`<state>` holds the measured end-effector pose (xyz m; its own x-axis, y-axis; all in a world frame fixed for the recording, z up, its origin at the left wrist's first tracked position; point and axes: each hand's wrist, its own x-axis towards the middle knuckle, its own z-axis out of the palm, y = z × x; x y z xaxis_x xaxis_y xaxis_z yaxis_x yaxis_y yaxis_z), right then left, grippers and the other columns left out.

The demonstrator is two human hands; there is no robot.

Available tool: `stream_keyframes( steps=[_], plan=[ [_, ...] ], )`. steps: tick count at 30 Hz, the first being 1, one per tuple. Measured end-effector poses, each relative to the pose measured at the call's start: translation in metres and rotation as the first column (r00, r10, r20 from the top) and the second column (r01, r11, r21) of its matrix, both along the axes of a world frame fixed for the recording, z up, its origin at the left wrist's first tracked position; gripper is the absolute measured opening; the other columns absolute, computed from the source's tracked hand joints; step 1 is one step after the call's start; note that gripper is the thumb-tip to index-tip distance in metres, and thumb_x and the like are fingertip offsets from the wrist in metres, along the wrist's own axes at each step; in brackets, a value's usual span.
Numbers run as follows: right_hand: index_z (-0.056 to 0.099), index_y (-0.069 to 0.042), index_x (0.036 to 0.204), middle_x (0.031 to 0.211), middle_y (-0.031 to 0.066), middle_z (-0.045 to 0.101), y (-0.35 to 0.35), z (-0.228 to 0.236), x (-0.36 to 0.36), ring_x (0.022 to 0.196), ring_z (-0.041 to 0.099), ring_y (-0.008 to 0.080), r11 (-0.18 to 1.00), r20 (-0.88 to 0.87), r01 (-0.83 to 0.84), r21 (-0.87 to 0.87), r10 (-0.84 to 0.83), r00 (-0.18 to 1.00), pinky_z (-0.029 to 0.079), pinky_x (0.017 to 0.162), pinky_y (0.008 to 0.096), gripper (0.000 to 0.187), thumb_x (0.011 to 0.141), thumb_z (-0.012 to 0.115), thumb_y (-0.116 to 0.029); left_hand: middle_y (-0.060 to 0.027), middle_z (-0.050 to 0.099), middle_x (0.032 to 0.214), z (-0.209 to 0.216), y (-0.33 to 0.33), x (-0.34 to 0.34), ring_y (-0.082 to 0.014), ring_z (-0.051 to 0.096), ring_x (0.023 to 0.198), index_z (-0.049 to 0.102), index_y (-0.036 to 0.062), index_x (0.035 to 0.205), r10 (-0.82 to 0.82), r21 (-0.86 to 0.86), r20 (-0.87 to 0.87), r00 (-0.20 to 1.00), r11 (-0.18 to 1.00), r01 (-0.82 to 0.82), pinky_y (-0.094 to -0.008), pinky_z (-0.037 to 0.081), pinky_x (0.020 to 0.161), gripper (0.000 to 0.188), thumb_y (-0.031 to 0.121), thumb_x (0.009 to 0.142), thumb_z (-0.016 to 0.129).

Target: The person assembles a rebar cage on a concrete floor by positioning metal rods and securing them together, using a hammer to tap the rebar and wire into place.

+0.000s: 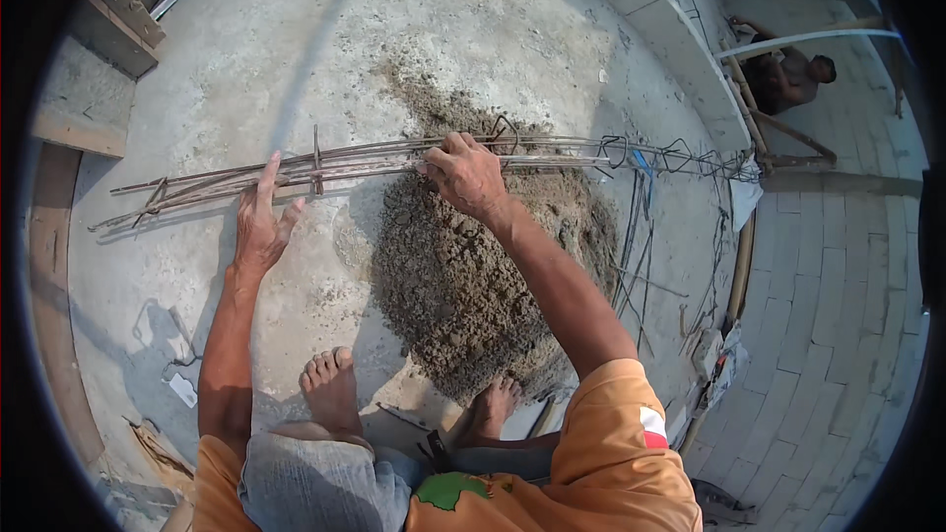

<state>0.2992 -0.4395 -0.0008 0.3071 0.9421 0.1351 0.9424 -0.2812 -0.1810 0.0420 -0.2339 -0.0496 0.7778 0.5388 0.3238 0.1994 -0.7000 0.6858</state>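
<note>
Closest, bare feet (333, 389) stand beside a coarse sand heap (443, 276). Beyond, the left hand (262, 222) is spread, index finger over the rebar cage (374, 160); the right hand (468, 177) curls around its bars above the heap. Few stirrups (317, 153) stand at left, more crowd the right, so spacing seems partly done, some left. Loose rods (650, 281) and the heap obstruct. Farther right, a person (788, 74) sits past a concrete ledge (670, 39).
</note>
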Motion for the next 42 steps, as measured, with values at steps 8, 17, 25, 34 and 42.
stream_keyframes(
  steps=[8,17,25,34,42],
  plan=[
    [0.06,-0.009,0.1,0.094,0.0098,0.055,0.001,-0.014,-0.014,0.095,0.056,0.0285,1.0,-0.014,0.018,-0.023,-0.018,1.0,0.049,0.078,0.0409,0.022,0.086,0.064,-0.027,-0.021,0.061,0.111,-0.018,0.001,-0.011,-0.0399,0.056,0.105,0.059,0.0011,0.113,0.13,-0.014,-0.031,0.991,0.991,-0.13,-0.0437,0.043,0.093,0.031,0.025,0.095,0.054],
    [0.059,-0.009,0.102,0.1,0.0117,0.057,-0.019,-0.035,-0.004,0.1,0.054,0.0295,0.994,0.016,0.103,-0.039,-0.103,0.995,0.042,0.084,0.0443,0.021,0.089,0.058,-0.025,-0.0211,0.062,0.108,-0.013,-0.002,-0.008,-0.0391,0.058,0.102,0.061,-0.0007,0.108,0.159,-0.057,-0.068,0.985,0.985,-0.163,-0.0419,0.046,0.089,0.029,0.024,0.094,0.056],
    [0.057,-0.01,0.105,0.101,0.0109,0.057,-0.023,-0.042,0.002,0.101,0.054,0.0299,0.991,-0.066,0.092,-0.092,-0.098,0.993,0.039,0.087,0.0471,0.021,0.091,0.056,-0.025,-0.0209,0.063,0.106,-0.005,-0.004,-0.003,-0.0387,0.059,0.101,0.063,0.0004,0.106,0.158,-0.088,-0.079,0.984,0.982,-0.165,-0.0418,0.046,0.087,0.03,0.027,0.093,0.058],
    [0.054,-0.007,0.107,0.105,0.0122,0.048,-0.022,-0.04,-0.007,0.102,0.048,0.0332,0.986,0.045,0.16,-0.047,-0.158,0.986,0.04,0.084,0.0512,0.022,0.087,0.061,-0.014,-0.0159,0.066,0.101,-0.014,0.003,-0.003,-0.0358,0.06,0.1,0.064,0.0037,0.106,0.071,-0.081,0.033,0.997,0.994,-0.068,-0.0421,0.047,0.086,0.026,0.02,0.085,0.068],
    [0.051,-0.004,0.098,0.105,0.0156,0.048,-0.011,-0.048,-0.018,0.1,0.048,0.0355,0.998,0.02,0.064,-0.022,-0.064,0.998,0.037,0.08,0.0519,0.013,0.09,0.058,-0.011,-0.0109,0.07,0.089,-0.023,0.005,-0.024,-0.0289,0.06,0.099,0.063,0.0024,0.105,0.107,0.003,0.011,0.994,0.994,-0.107,-0.0445,0.039,0.096,0.026,0.001,0.079,0.064]
  ],
)
